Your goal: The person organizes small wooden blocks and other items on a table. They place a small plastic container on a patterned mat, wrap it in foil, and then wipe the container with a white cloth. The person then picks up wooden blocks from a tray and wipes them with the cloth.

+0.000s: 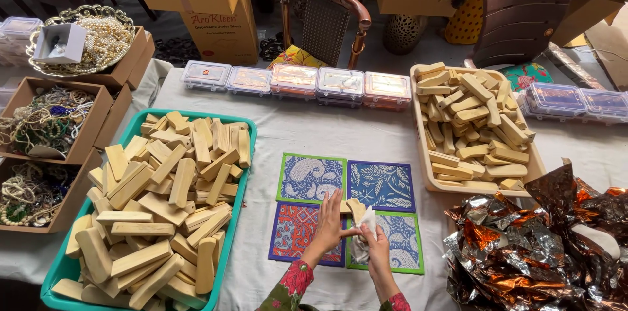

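My left hand (pixel 328 221) and my right hand (pixel 375 246) meet over four patterned square mats (pixel 383 183) laid in a two-by-two block on the white tablecloth. Between them is a pale wooden block (pixel 355 208); the left fingers touch its end. My right hand grips a crumpled white cloth (pixel 365 227) pressed against that block. A teal tray (pixel 239 187) heaped with similar wooden blocks lies to the left. A beige tray (pixel 425 160) of more blocks sits to the right.
A row of clear lidded boxes (pixel 294 80) lines the table's far edge, with more lidded boxes (pixel 575 100) at right. Crumpled metallic foil (pixel 523 245) fills the near right. Cardboard boxes of beads (pixel 49 124) stand left. Chairs (pixel 327 13) and cartons (pixel 216 3) are behind.
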